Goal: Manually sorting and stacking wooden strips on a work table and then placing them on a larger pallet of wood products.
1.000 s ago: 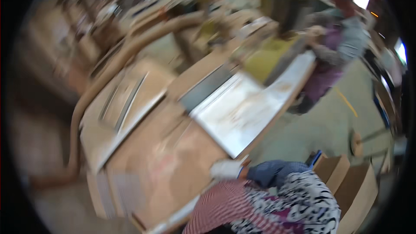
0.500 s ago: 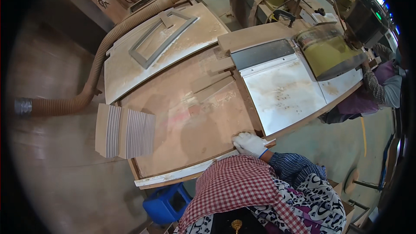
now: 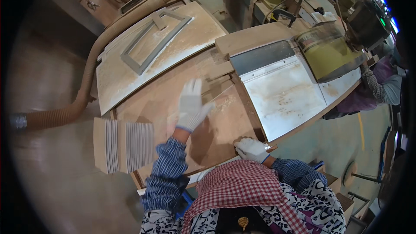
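My left hand, in a white glove, is held over the middle of the wooden bench. Its fingers are stretched out and slightly blurred, with nothing in them. Beneath and beyond it, thin wooden strips lie on the bench. My right hand, gloved as well, rests on the bench's near right corner, its fingers loosely bent on the surface; nothing shows in it. To the left of my left forearm, two bundles of flat boards stand side by side at the bench's left edge.
A yellow-green machine with a white metal table adjoins on the right; a person stands beyond it. A grey frame lies on a dusty panel at the back left. A ribbed hose curves around that panel.
My left hand has come into view from below and reached over the bench. My right hand stays near the same corner. The view has shifted slightly.
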### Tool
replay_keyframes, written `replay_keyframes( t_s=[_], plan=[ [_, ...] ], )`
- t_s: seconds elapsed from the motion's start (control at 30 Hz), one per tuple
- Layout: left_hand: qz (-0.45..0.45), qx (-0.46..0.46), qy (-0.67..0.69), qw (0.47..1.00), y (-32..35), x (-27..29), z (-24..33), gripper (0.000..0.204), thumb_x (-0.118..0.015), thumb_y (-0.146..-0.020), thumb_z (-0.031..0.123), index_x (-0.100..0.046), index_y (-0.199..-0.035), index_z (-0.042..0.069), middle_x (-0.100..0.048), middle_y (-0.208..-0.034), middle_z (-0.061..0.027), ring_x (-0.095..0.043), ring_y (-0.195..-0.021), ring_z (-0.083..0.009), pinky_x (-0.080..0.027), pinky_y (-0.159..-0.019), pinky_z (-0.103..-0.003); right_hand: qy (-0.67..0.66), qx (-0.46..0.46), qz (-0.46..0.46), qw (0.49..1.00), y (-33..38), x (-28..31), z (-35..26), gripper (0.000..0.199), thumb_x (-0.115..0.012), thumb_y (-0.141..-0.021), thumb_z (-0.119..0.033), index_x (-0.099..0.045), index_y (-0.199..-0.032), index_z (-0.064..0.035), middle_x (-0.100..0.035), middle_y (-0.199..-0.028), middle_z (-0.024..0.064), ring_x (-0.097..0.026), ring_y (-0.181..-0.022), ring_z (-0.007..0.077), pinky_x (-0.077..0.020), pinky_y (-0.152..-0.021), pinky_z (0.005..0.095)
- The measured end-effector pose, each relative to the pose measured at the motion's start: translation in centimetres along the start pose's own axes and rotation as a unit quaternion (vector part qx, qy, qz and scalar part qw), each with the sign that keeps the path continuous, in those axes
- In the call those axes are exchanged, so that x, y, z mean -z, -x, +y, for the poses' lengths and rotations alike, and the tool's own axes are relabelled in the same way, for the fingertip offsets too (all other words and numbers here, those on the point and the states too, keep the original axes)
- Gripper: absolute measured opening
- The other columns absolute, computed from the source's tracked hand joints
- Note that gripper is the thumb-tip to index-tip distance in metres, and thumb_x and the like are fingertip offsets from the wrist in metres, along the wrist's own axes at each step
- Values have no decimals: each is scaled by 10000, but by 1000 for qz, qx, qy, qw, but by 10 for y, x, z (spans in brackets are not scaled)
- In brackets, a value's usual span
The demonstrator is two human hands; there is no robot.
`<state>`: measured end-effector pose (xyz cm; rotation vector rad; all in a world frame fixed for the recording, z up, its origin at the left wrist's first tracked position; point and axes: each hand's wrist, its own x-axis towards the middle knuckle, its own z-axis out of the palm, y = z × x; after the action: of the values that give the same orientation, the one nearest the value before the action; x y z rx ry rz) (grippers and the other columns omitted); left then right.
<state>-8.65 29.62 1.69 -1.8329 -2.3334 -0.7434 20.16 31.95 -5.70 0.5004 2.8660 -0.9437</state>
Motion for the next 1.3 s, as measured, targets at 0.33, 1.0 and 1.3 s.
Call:
replay_keyframes(
  t_s=[0.33,1.0,1.3],
  plan=[
    [-290,40,-54,955,-93,-94,-46,1015,-781,-619,595,-418,-1393,48,-488,-1383,-183,-424,-1319,-353,-292,-1073,-549,18,-16,38,999,2,1,-8,176,-616,-861,-247,-609,-901,-76,-604,-787,120,-641,-769,297,-535,-683,411],
    [-179,50,42,982,135,-34,28,932,-829,-646,416,-420,-1381,13,-513,-1321,-224,-469,-1240,-399,-386,-1022,-476,-164,-167,229,945,-16,-8,-7,584,-640,-892,-356,-444,-1368,-79,-519,-1284,232,-611,-1035,417,-510,-861,483],
    [-185,253,206,927,191,-21,-30,829,-807,-673,303,-475,-1374,11,-525,-1301,-265,-490,-1225,-419,-408,-1049,-431,-103,-215,12,971,-60,24,2,901,-773,-749,-354,-326,-1487,-96,-437,-1413,251,-508,-1245,430,-436,-1028,459]
  ],
)
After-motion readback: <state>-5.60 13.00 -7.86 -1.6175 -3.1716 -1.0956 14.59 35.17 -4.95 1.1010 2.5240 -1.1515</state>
